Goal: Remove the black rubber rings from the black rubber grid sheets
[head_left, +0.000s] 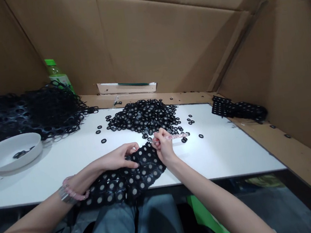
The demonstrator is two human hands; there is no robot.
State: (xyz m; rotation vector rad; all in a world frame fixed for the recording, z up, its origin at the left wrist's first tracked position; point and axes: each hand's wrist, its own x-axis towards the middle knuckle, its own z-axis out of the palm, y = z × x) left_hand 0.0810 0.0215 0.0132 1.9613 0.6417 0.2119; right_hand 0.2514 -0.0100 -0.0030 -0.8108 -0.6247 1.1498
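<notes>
A black sheet with rows of pale round dots (147, 167) lies over the table's front edge and hangs toward the lap. My left hand (121, 157) is closed on its upper left part, thumb on top and fingers curled at the edge. At the sheet's upper right corner, my right hand (163, 145) pinches a thin pinkish pen-like tool (177, 136), whose far end points right. The tool's tip is hidden by the fingers. Just beyond both hands rises a heap of small black rings (146, 115), with loose rings scattered around it.
A white bowl (32, 150) holding a few black pieces stands at left. Behind it are a tangled pile of black perforated scrap (30, 113) and a green-capped bottle (59, 77). Folded dotted black sheets (239, 110) lie at right. Cardboard walls (162, 36) enclose the white table (219, 154).
</notes>
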